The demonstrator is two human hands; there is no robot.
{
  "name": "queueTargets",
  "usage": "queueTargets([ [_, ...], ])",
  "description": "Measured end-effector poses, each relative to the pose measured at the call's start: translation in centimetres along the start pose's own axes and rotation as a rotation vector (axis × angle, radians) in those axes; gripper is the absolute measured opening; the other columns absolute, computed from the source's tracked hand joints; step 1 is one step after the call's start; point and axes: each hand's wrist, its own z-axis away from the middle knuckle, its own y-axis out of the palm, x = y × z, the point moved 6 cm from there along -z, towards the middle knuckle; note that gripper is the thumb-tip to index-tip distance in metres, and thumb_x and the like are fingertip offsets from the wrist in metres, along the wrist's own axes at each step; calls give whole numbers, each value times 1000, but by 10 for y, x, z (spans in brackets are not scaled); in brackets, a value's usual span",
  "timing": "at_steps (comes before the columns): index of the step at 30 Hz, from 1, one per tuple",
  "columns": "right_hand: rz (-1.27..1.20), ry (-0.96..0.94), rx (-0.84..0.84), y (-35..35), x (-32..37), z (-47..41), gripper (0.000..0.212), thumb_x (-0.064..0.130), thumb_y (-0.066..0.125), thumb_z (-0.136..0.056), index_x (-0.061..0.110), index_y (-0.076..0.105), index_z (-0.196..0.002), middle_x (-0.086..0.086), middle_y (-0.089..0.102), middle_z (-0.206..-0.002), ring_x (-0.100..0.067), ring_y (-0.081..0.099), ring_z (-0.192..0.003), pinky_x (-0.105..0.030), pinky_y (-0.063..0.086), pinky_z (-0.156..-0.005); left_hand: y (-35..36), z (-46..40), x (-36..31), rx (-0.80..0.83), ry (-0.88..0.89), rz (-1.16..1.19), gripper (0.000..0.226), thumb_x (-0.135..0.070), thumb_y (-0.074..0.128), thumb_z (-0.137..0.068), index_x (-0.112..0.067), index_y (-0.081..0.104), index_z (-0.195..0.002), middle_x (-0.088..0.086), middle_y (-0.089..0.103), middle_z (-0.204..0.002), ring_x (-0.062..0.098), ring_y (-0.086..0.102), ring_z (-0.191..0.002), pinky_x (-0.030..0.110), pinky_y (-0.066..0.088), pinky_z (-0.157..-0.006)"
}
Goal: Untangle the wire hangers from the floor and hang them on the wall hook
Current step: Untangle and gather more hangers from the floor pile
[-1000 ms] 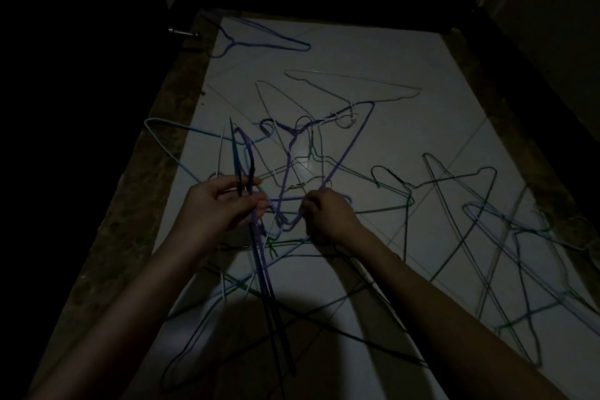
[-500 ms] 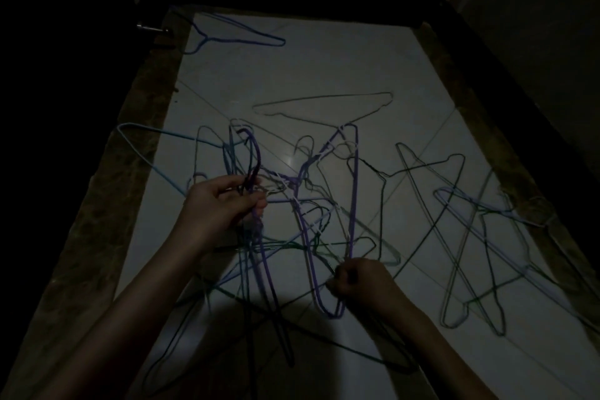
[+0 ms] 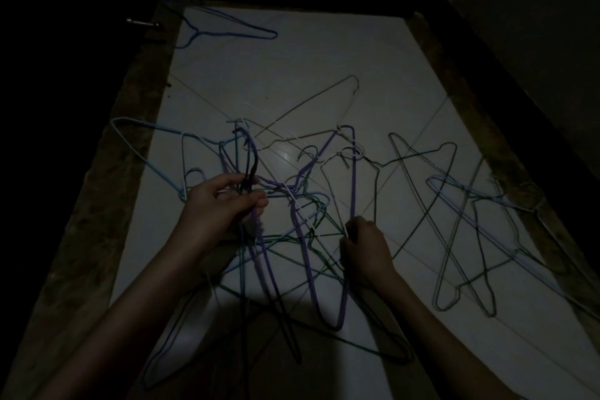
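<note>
Currently the left hand [image 3: 224,204] grips several gathered hanger hooks; the right hand [image 3: 363,243] pinches a purple wire hanger [image 3: 353,191] in the tangled floor pile. Pulling hard could drag interlocked neighbours along.

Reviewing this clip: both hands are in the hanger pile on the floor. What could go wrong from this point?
1. The left hand grips several hangers at once; lifting that bunch could drag the tangled pile with it.
2. The right hand holds the purple hanger, which crosses other wires, so pulling may tighten the knot or bend a wire.
3. The scene is very dim, so hooks could snag fingers unnoticed.
</note>
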Motion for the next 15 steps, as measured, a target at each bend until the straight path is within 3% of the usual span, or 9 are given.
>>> queueTargets([
  [4,-350,37,25,-12,10,0,13,-4,51,-87,4,50,-97,-10,52,-85,-5,46,-59,-5,35,-44,7,6,3,25,-28,41,23,1,63,-83,-2,62,-106,19,71,-93,24,70,-86,18,56,-64],
  [7,-713,35,52,-25,23,4,15,-7,50,-89,0,49,-102,-10,54,-76,-5,56,-48,-11,45,-45,15,7,5,54,-47,58,21,0,59,-86,-3,57,-106,15,71,-93,21,70,-82,19,56,-62],
  [12,-1169,64,120,-38,43,10,30,-16,50,-86,-2,46,-112,-30,60,-91,-22,64,-62,-25,55,-56,29,9,8,118,-74,39,14,3,52,-90,-4,55,-102,16,69,-93,20,69,-78,28,57,-72],
  [15,-1266,46,140,-43,53,13,30,-13,53,-86,2,47,-111,-18,68,-86,-18,69,-66,-25,57,-60,37,13,12,136,-96,57,13,6,52,-89,-2,54,-100,20,67,-94,25,68,-78,32,58,-72],
])
